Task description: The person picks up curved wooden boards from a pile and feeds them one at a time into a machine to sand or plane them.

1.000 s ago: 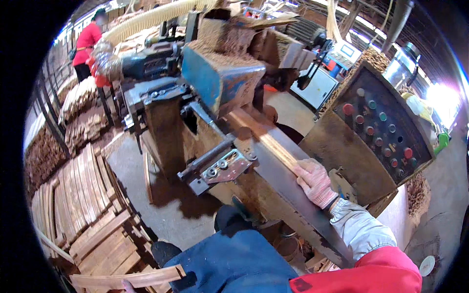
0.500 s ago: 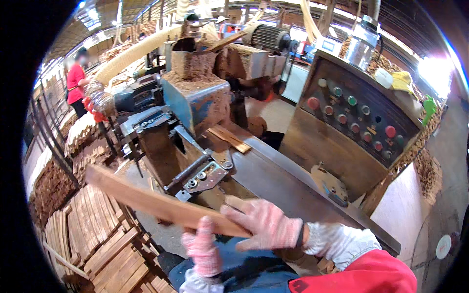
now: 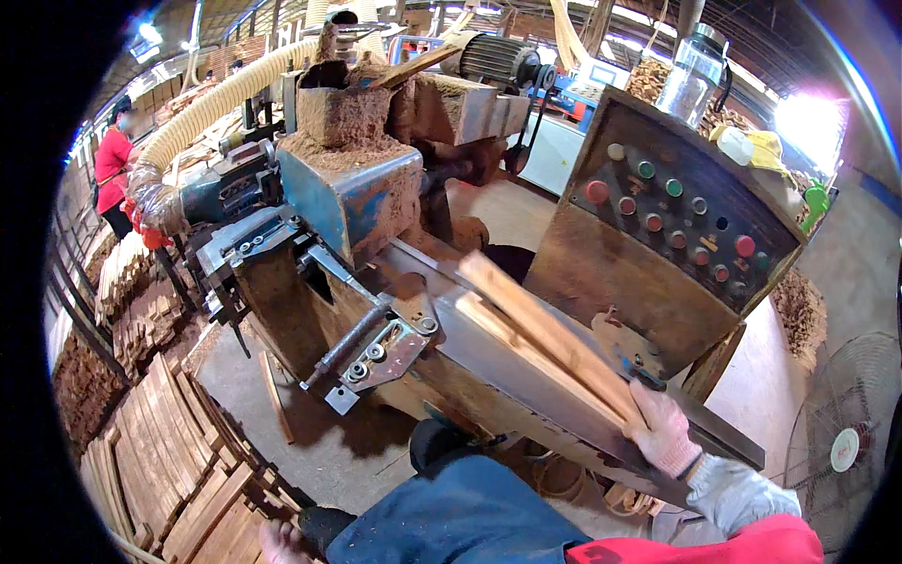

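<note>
My right hand (image 3: 662,432), in a pale pink knit glove, is closed around the near end of a wooden strip (image 3: 554,329). That strip lies slanted along the machine's metal bed (image 3: 489,362). Against its left side runs a second, paler strip (image 3: 526,357), whose near end also reaches my fingers. At the lower edge, my left hand (image 3: 282,543) shows only in part, its gloved fingers apart beside the stack of wooden boards (image 3: 155,451). Nothing shows between those fingers.
A blue machine head (image 3: 352,197) heaped with sawdust stands at the bed's far end. Rollers on a metal bracket (image 3: 376,352) jut out at left. A button panel (image 3: 672,221) rises at right, with a fan (image 3: 846,451) nearby. Another person (image 3: 113,169) stands far left.
The board both hands held above my lap has left that place. My right hand has moved right onto strips on the bed; my left has dropped to the stack. The view has shifted.
</note>
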Tool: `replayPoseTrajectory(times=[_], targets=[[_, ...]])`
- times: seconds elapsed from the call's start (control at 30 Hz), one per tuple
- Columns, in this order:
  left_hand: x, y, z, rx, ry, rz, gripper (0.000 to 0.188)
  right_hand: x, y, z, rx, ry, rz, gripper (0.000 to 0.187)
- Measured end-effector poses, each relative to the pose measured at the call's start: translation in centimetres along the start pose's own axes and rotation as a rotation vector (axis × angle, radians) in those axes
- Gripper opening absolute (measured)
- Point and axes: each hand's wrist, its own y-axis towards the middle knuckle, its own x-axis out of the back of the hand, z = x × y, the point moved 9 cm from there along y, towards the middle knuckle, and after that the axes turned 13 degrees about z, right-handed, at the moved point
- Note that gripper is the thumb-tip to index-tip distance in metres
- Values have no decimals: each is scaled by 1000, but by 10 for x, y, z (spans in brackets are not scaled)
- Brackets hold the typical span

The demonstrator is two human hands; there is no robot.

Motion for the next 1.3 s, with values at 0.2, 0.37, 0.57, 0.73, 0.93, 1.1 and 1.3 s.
replayPoseTrajectory(times=[0.2,0.37,0.57,0.73,0.93,1.1,1.3], targets=[[227,-107,-46,105,462,-821,59,-10,151,34,76,440,-309,68],[238,-59,-29,196,618,-762,57,-12,249,86,260,495,-443,64],[22,98,-8,108,777,-296,55,-45,172,73,290,325,-219,74],[-155,143,1,57,764,34,54,-33,22,17,-19,63,235,72],[-274,112,1,44,678,224,53,-33,-12,-12,128,-97,108,57],[-322,73,1,65,624,291,52,-44,102,25,241,-242,-104,41],[-360,22,-8,59,559,355,51,-52,199,86,223,-471,-383,19]])
